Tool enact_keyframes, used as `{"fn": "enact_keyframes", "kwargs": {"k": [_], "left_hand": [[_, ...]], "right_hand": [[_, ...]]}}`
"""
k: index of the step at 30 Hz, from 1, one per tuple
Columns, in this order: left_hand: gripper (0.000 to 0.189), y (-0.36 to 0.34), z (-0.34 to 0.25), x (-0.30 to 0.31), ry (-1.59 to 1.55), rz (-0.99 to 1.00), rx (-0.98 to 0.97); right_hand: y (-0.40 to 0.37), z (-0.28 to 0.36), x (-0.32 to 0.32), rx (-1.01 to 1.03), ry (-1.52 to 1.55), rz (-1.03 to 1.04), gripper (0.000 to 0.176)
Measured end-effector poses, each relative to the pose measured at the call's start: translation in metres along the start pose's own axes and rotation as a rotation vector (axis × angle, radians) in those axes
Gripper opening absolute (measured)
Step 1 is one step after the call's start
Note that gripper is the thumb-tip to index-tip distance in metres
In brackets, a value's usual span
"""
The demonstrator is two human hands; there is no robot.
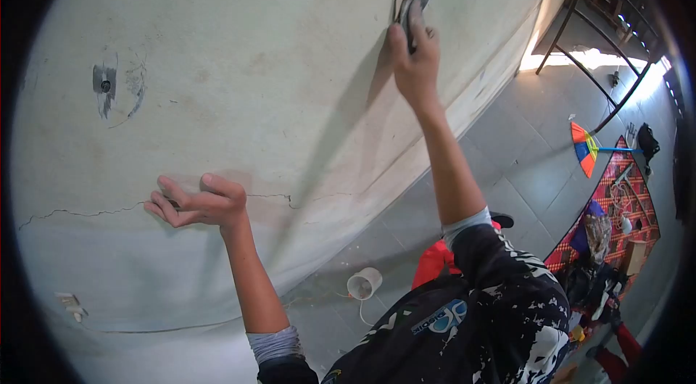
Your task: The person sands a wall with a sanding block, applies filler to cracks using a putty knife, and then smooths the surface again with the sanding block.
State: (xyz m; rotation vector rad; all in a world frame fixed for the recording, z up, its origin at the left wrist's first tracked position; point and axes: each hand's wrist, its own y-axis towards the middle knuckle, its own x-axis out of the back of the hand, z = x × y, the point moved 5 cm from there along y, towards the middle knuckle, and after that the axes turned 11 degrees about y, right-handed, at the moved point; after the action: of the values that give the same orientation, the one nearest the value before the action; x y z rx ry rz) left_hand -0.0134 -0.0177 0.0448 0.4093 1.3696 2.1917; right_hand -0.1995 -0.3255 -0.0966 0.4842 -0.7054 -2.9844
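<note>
A pale plastered wall (239, 79) fills much of the head view, crossed by a thin jagged crack. High on it, my right hand (417, 68) is closed around a dusty dark sanding block (415, 0), which lies against the surface. Lower and to the left, my left hand (199, 201) is at the wall, over the line of the crack. Its fingers are half bent and apart, with nothing visible in them. A small dark hole with a grey smeared patch (105, 85) is above and left of that hand.
On the tiled floor below stand a white bucket (365, 283) and a metal frame (594, 79). A colourful broom (583, 150) lies by a red patterned mat (622, 188) with tools and bags. Someone in red (435, 262) is beyond my shoulder. A fitting (71, 306) juts from the lower wall.
</note>
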Motion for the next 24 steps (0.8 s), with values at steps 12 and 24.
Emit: {"fn": "enact_keyframes", "kwargs": {"k": [12,24], "left_hand": [[0.061,0.003,-0.002,0.003,-0.001,0.022,-0.003],[0.062,-0.002,-0.001,0.003,-0.012,0.032,-0.014]], "right_hand": [[-0.032,-0.022,0.003,0.032,-0.045,-0.02,0.053],[-0.105,-0.012,-0.028,-0.01,-0.023,0.047,0.056]]}}
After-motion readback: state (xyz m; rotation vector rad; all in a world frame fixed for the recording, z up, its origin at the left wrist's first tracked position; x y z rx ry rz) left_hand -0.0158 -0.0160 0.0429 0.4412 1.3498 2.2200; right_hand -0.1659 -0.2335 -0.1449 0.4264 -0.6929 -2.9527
